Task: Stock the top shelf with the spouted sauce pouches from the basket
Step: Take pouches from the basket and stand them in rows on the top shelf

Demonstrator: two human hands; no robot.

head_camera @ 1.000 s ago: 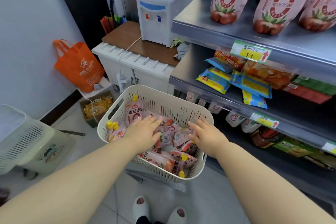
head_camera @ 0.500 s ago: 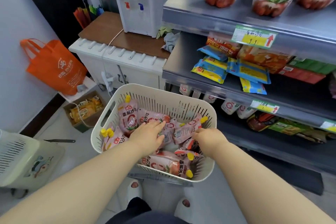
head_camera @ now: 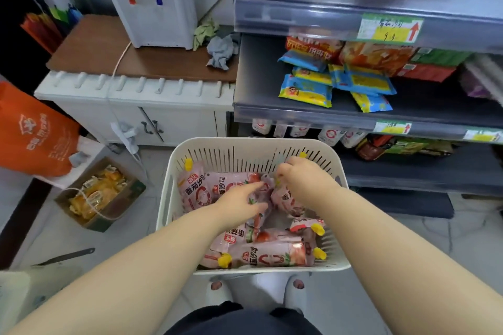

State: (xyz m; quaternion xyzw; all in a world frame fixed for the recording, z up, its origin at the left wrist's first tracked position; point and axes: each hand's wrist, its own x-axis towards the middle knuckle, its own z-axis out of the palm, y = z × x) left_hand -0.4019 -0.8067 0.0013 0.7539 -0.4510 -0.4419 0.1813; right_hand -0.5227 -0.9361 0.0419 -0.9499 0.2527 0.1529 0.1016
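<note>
Right hand (head_camera: 302,177) pinches glossy pouch (head_camera: 285,200) in slotted basket (head_camera: 245,142).

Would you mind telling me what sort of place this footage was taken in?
Most likely a small grocery or convenience shop: metal shelves carry packaged snacks, price tags are clipped to the shelf edges, and a basket of sauce pouches awaits stocking.

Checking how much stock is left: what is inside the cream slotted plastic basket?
Pink spouted sauce pouches with yellow caps, piled in the cream slotted plastic basket. The left hand and right hand cover some; anything under the pile is hidden.
</note>
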